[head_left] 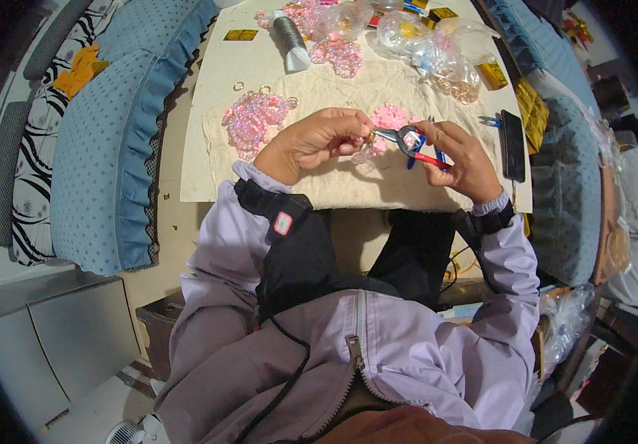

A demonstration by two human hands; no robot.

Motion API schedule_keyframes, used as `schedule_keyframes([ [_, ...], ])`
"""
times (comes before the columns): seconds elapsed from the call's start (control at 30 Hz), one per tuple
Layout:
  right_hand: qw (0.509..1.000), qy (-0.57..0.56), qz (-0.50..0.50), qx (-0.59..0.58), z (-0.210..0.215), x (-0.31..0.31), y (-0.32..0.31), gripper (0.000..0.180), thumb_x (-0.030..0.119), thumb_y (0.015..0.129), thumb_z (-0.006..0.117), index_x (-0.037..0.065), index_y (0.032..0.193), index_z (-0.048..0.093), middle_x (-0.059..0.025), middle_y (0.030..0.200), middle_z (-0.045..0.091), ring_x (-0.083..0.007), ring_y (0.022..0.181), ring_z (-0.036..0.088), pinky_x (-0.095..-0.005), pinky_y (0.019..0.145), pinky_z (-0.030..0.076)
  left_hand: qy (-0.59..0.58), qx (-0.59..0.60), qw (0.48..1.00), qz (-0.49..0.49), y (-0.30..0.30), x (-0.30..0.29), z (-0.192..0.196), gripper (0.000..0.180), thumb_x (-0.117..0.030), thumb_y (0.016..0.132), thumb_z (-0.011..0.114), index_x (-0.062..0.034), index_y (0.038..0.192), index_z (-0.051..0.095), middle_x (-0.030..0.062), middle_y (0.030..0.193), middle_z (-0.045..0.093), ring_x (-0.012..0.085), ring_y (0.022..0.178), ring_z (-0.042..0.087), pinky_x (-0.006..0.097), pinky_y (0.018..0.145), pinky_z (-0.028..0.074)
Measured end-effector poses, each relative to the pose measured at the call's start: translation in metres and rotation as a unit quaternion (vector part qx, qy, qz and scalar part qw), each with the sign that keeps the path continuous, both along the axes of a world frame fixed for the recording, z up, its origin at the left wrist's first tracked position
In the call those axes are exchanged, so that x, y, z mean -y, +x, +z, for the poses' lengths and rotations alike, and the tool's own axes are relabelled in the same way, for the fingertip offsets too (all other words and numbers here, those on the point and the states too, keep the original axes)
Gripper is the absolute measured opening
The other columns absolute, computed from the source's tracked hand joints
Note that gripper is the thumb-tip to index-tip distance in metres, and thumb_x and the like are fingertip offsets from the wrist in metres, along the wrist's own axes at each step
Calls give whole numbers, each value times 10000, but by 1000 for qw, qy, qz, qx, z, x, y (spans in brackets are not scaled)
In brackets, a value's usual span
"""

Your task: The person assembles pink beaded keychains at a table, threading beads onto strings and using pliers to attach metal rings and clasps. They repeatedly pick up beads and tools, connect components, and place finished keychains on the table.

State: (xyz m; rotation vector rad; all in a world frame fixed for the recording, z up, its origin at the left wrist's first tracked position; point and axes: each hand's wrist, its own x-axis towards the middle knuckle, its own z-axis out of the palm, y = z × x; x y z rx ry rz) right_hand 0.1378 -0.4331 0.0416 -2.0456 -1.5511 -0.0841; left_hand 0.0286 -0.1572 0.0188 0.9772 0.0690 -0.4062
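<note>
My right hand (458,157) is closed around a pair of pliers (430,159) with dark jaws and a red handle. Blue handle parts show beside them; whether they belong to a second tool I cannot tell. Thumb and fingers pinched, my left hand (319,140) holds a small gold-coloured metal piece, and the plier jaws meet it at the fingertips. Pale clear-pink beads (364,155) hang just below that pinch. Behind the hands lies a heap of pink beads (391,116). Left of my left hand is a pile of pink beaded loops (252,122) with gold rings.
The cloth-covered table (308,196) holds a grey thread spool (288,41), more pink bead strands (337,58) and clear plastic bags (400,33). A black phone (512,144) and small pliers (490,120) lie at its right edge. Blue padded seats (104,148) flank it.
</note>
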Motion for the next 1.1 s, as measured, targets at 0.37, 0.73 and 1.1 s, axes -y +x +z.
schedule_keyframes([
  [0.37, 999, -36, -5, -20, 3, 4, 1, 655, 136, 723, 720, 71, 1363, 595, -144, 1022, 630, -276, 836, 645, -366, 751, 548, 11, 13, 1000, -2, 0, 3, 4, 182, -143, 914, 689, 2, 1004, 625, 1, 801, 568, 44, 653, 472, 167, 573, 392],
  [0.73, 998, 8, 23, -52, 5, -2, -5, 648, 157, 723, 731, 74, 1353, 600, -153, 994, 621, -331, 875, 633, -406, 760, 535, -4, 6, 999, -39, 1, 4, 1, 231, -120, 912, 668, 47, 1063, 613, 21, 825, 582, 38, 668, 493, 151, 561, 404],
  [1.1, 999, 22, 16, -19, 4, -1, -5, 689, 155, 712, 735, 99, 1381, 582, -172, 1068, 635, -358, 933, 641, -406, 803, 548, -78, -2, 997, -2, -4, 11, -4, 248, -120, 923, 677, 52, 1085, 600, 53, 876, 621, 38, 666, 521, 145, 546, 425],
])
